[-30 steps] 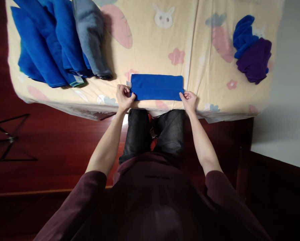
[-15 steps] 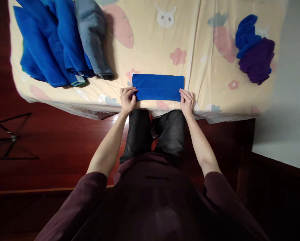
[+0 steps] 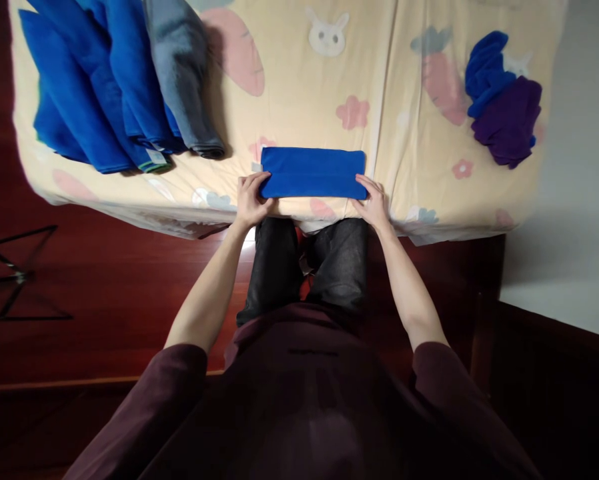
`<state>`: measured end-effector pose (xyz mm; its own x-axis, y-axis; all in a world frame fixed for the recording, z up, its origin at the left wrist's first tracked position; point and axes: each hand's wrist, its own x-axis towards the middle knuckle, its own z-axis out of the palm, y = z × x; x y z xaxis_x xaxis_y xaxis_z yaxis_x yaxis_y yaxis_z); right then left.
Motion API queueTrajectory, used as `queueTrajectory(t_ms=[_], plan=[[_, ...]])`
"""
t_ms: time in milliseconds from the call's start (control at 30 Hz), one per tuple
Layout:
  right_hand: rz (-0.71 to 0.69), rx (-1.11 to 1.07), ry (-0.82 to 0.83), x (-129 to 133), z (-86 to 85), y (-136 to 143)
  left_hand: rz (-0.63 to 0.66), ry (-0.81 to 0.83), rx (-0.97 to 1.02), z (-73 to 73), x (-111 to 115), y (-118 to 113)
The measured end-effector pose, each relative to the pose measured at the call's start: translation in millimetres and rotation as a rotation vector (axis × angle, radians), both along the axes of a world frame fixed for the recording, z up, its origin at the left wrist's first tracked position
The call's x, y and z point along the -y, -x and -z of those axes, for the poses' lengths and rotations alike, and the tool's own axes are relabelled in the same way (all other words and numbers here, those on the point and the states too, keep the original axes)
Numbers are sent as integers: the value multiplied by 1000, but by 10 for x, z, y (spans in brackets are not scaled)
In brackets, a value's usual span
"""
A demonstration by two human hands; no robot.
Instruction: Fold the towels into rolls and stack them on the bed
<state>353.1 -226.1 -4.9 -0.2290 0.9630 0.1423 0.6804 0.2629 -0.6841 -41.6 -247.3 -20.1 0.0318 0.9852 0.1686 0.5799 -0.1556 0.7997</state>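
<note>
A blue towel (image 3: 313,172), folded into a long flat rectangle, lies on the patterned bed sheet close to its front edge. At its left end is my left hand (image 3: 252,199), the fingertips resting on the cloth and the thumb held apart near the front corner. My right hand (image 3: 374,203) is placed likewise at the right end, fingers on the towel and thumb spread away from them along the near edge. A small pale tag (image 3: 256,167) sticks out past the towel's left side.
Several rolled or folded blue towels (image 3: 79,100) and a grey one (image 3: 179,73) lie at the back left. On the right are a crumpled blue cloth (image 3: 487,70) and a purple cloth (image 3: 510,123). A black metal stand (image 3: 19,275) is on the floor at left.
Both thumbs have moved away from the fingers, from a pinch to a spread hand at the towel's ends. The towel looks the same; the whole view has shifted slightly.
</note>
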Motion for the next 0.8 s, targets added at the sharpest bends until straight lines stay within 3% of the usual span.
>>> queueTrajectory(t_ms=[167, 467, 633, 800], plan=[[59, -148, 12, -58, 108, -8, -7, -29, 55, 37, -28, 69], [175, -270, 191, -56, -36, -20, -102, 90, 84, -23, -20, 51], [213, -229, 188, -100, 87, -56, -125, 52, 140, 40, -32, 68], [254, -252, 170, -125, 190, -65, -233, 99, 198, 84, -57, 61]])
